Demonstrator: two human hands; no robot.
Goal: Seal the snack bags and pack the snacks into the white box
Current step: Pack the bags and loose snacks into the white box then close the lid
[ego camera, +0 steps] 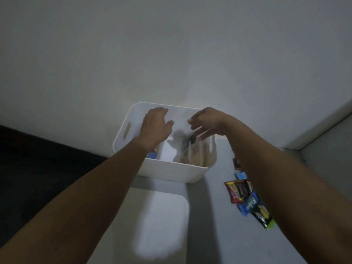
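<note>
The white box (171, 171) stands on the table against the wall, with slot handles in its side walls. Both my hands hover over its open top. My left hand (155, 126) is above the left part, fingers relaxed, holding nothing. Over the right part, my right hand (206, 121) has its fingers spread loosely just above a blurred clear snack bag (190, 153) standing inside the box. A blue packet (152, 154) shows in the box under my left wrist.
Several snack packets lie on the table to the right of the box: a red and dark one (237, 191), a blue one (247, 205) and a black-green one (263, 216), partly behind my right forearm. A dark surface (38, 168) lies to the left.
</note>
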